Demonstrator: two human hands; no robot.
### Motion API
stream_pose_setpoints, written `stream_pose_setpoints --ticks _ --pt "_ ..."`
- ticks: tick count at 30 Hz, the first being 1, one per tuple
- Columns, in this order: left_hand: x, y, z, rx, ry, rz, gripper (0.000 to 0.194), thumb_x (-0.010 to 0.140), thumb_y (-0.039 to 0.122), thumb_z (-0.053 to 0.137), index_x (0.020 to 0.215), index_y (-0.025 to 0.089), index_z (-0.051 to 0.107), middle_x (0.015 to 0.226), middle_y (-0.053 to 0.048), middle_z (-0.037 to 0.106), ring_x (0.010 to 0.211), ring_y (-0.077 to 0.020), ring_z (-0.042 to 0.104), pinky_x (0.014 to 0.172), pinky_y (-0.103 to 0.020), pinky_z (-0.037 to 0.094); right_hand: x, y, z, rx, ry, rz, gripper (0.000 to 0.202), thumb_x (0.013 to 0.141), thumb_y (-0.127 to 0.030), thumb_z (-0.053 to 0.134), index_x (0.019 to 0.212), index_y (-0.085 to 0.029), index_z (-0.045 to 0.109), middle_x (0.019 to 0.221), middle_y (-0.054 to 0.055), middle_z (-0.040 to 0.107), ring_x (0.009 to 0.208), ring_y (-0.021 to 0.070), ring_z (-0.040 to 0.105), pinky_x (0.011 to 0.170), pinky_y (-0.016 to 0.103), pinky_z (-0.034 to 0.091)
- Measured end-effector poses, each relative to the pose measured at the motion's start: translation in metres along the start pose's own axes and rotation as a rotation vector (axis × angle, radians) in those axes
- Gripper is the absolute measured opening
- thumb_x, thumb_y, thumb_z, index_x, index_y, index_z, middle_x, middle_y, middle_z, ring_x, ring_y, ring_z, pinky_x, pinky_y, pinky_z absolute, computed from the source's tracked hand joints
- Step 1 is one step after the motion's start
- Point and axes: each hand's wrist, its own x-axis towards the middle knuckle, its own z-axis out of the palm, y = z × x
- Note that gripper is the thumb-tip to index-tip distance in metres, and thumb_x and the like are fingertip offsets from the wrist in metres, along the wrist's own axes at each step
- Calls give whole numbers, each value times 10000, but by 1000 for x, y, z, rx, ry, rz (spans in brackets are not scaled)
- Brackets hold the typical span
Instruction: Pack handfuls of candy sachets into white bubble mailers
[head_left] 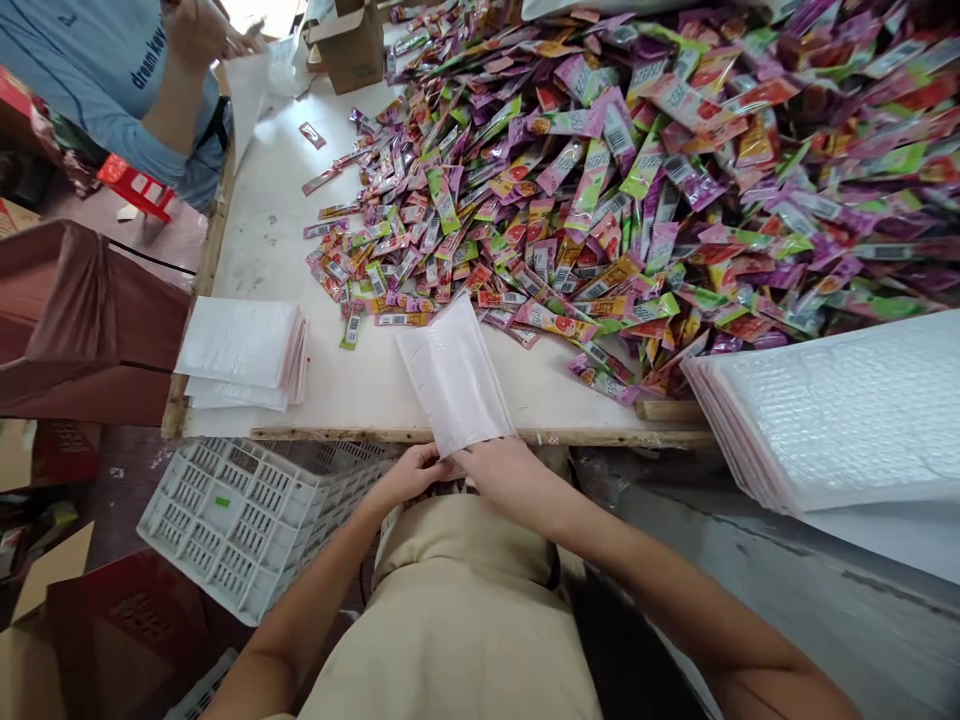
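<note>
At the front edge of the white bench (259, 230) with a wooden rim, a flat, shiny white pouch (459, 375) lies just ahead of the person's two hands. It is longer than it is wide. Its long side points away from the body, and the far end leans a bit to the left. The near end hangs over the rim, and this is the end by the hands.

The right hand (506, 478) is the nearer one. It is right at the near end and covers part of that edge. The left hand (409, 475) is by the near left corner, with its fingers bent. Some fingers of each grip are hidden, so I cannot tell if either one is pinched tight on the pouch or a little open.

Past the far end is a big heap of small, shiny, thin packets (540, 215) in pink, purple, green and orange. The far end comes right up to the front of the heap. A small pile of white pouches (236, 345) is off to the left, and a bigger white bubbly stack (855, 410) is well off to the right.
</note>
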Motion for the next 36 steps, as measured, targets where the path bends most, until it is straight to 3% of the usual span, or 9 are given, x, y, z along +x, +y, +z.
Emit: stream_pose_setpoints --ticks 2,5,7,12,17,23,28,33,36 --pt "-1 4 0 72 19 7 287 770 375 626 880 120 701 873 -55 686 838 -196 578 797 -286 472 1 -9 -23 33 29 -5 164 909 -164 554 1001 -150 688 898 84 712 812 197 676 725 314 522" --pt "0 4 2 155 83 -1 261 745 369 643 820 123 689 810 -46 674 798 -196 566 752 -278 462 30 -9 -40 74 368 -29 325 902 -156 528 1209 -182 634 1196 111 677 1085 239 635 877 355 500" --pt "3 0 4 102 81 -32 268 730 373 655 825 124 690 805 -38 673 791 -193 568 758 -280 456 64 10 -27 33 551 -83 559 886 -142 544 1435 -206 461 1513 111 443 1390 257 409 1116 438 348" --pt "6 -6 2 -115 96 -126 322 630 355 763 849 124 714 794 -19 686 765 -177 580 782 -284 450 122 85 44 -53 414 43 675 900 -255 547 1533 -233 313 1640 94 157 1515 298 130 1199 581 61" --pt "2 0 -1 -338 37 -156 481 593 446 856 929 123 736 919 -63 721 868 -189 625 832 -272 460 97 96 64 1 410 -4 712 851 -180 561 1524 -198 332 1644 118 120 1518 322 93 1186 601 78" --pt "11 -12 5 -611 298 -256 566 565 629 829 743 106 705 721 -81 691 643 -158 605 614 -250 452 43 63 90 152 505 -266 352 820 -52 544 1110 -195 684 1196 91 660 1154 242 538 997 424 425" --pt "12 -7 0 -649 283 -268 498 556 526 885 705 95 686 603 -32 638 518 -105 539 527 -215 425 38 42 108 41 545 -274 150 874 -108 591 938 -188 701 964 69 653 933 211 521 843 349 430" --pt "2 -6 -6 -877 140 -305 433 871 521 607 919 101 700 778 -108 722 664 -183 670 671 -300 544 36 38 107 51 526 -248 153 877 -106 607 959 -192 703 951 62 620 915 199 495 836 328 399" --pt "-3 -10 -4 -867 260 -312 261 908 329 577 954 98 689 792 -103 734 667 -175 685 671 -291 559 33 37 109 69 512 -233 206 891 -108 588 1032 -206 702 962 66 606 920 197 479 843 326 387"
